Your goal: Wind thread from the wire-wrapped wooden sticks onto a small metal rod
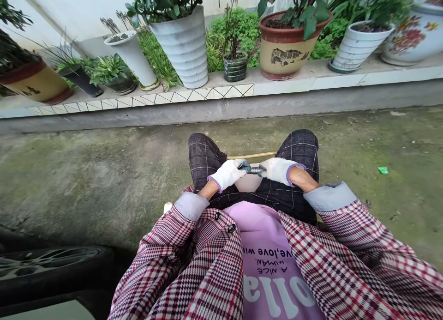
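I sit with both hands in white work gloves over my lap. My left hand (230, 173) and my right hand (278, 170) meet between my knees, fingers pinched together around a small dark thing (255, 171) that I cannot make out. Under the hands a pale rounded object (247, 184) rests between my thighs. A thin bamboo-coloured stick (251, 156) runs across behind my knees. I wear a plaid jacket, a purple printed top and dark checked trousers.
Mossy concrete ground (104, 172) lies ahead. A tiled ledge (221, 91) carries several potted plants: a ribbed white pot (185, 45), a brown pot (287, 45), a small dark pot (235, 67). A car tyre (51, 262) sits at lower left. A green scrap (382, 170) lies right.
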Tool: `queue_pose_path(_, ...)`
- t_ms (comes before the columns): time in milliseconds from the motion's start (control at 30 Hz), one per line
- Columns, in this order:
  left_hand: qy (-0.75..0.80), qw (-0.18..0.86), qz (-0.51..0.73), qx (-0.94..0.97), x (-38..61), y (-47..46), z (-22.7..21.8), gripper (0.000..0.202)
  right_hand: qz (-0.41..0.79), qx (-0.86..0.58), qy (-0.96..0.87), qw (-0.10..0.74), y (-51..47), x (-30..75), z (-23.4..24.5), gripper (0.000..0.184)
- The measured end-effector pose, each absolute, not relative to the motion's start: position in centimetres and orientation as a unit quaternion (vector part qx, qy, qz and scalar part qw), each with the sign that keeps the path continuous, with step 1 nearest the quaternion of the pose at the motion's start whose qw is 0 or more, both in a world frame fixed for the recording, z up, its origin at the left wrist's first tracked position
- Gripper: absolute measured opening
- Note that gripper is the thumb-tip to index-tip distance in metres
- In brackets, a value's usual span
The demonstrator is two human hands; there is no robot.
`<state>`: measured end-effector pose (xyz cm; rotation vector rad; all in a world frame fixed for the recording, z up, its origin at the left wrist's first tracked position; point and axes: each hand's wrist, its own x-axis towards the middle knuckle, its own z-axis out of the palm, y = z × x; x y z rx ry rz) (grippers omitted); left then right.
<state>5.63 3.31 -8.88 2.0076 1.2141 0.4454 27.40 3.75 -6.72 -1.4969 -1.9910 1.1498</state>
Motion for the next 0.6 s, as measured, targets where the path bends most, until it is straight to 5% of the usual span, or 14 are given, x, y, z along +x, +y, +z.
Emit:
queue_pose_path(233,0.443,0.605,0.338,0.569,6.7,3.3,-9.7,0.017,0.250,-0.568,-0.782,0.057,4.6,27.8,-5.4,0.016)
queue_pose_path(433,0.426,0.664,0.360,0.498,6.9,2.9,-7.4,0.020,0.565,-0.497,-0.621,0.219,3.0,27.1,-4.3,0.029)
queue_pose_path(600,0.395,0.671,0.355,0.518,6.1,2.6,-5.8,0.034,0.682,-0.392,-0.578,0.215,2.1,27.4,-3.8,0.037)
